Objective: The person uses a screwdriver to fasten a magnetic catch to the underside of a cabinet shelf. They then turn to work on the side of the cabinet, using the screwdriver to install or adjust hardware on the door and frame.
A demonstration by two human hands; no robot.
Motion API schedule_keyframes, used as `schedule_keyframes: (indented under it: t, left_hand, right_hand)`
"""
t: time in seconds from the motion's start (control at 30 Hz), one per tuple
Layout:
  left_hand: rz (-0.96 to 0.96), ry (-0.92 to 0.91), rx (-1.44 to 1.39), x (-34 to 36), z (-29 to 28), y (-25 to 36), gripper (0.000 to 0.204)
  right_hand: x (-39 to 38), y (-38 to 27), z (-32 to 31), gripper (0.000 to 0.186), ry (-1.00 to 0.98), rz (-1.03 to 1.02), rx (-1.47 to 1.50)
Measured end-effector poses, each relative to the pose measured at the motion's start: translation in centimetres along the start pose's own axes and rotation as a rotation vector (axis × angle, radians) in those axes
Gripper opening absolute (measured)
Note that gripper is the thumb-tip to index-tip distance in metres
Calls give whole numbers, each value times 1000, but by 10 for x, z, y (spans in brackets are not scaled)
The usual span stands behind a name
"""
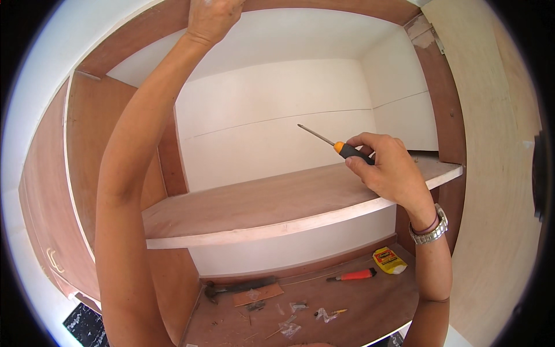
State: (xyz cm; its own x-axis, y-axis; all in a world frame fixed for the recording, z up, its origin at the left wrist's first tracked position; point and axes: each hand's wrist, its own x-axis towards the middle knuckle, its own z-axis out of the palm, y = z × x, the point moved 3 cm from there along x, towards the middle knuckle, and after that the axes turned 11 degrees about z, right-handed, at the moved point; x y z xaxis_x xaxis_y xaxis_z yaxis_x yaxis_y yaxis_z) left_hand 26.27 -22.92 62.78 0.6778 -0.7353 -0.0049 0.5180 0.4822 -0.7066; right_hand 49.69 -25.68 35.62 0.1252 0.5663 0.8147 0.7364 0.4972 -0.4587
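My left arm reaches up across the left side, with my left hand (214,17) at the wooden top rail (306,11); its fingers are mostly cut off by the frame's top edge. Closed round a screwdriver (349,150) with a black and yellow handle is my right hand (393,170), a metal watch on the wrist. The screwdriver's tip points up and left, in front of the pale back wall (260,92) with a thin line across it. A middle shelf (260,208) with a pale front edge lies below that hand.
On the lower shelf (231,329) are a hammer (214,289), a red-handled tool (355,274), a yellow packet (388,260), small plastic bags (292,328) and scattered small pieces. A pale hinged door (491,144) stands open at right; a wooden door (49,191) is at left.
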Motion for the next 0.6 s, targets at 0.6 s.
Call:
schedule_keyframes:
  t: [0.6]
  left_hand:
    - [-156,90,-252,-3,-33,-17,41]
  right_hand:
    - [-1,-17,-1,36,260,-145,167]
